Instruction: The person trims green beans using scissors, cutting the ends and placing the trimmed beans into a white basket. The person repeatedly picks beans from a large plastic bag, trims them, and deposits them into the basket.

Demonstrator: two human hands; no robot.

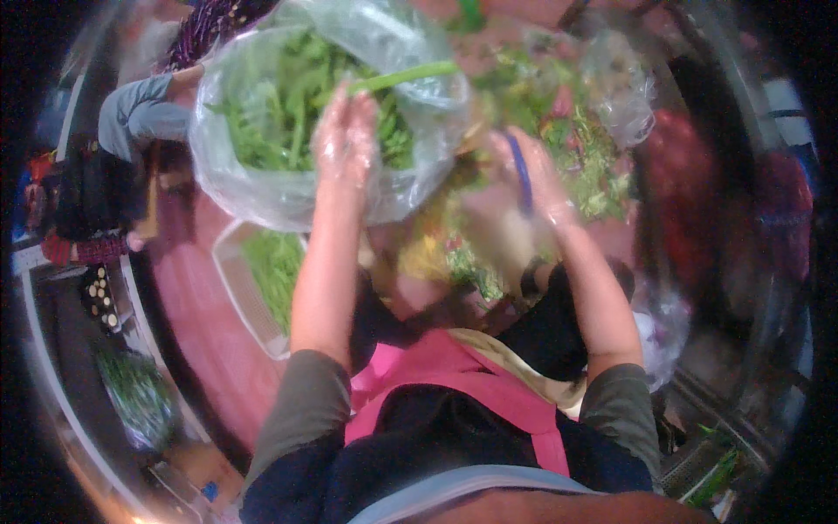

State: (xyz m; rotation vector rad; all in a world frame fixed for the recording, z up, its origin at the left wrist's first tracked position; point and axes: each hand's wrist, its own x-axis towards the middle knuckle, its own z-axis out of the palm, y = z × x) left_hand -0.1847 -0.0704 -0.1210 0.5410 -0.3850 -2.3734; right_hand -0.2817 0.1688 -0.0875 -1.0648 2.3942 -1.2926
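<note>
In a thin clear plastic glove, my left hand (346, 141) is over the mouth of a large clear plastic bag (255, 200). A green vegetable stalk (409, 75) lies at its fingertips; blur hides whether they grip it. Inside the bag is a heap of leafy green vegetables (288, 111). My right hand (540, 173), also gloved, holds a slim blue strip-like object (522, 171), perhaps a tool handle, along its palm. It is to the right of the bag, above scattered trimmings (582, 150).
A pale plastic basket (252, 308) of cut greens stands below the bag. Purple stalks (203, 29) lie at upper left, near another person's denim-clad leg (134, 121). A clear bag (619, 85) sits at upper right. Trays of greens (134, 393) line the left edge.
</note>
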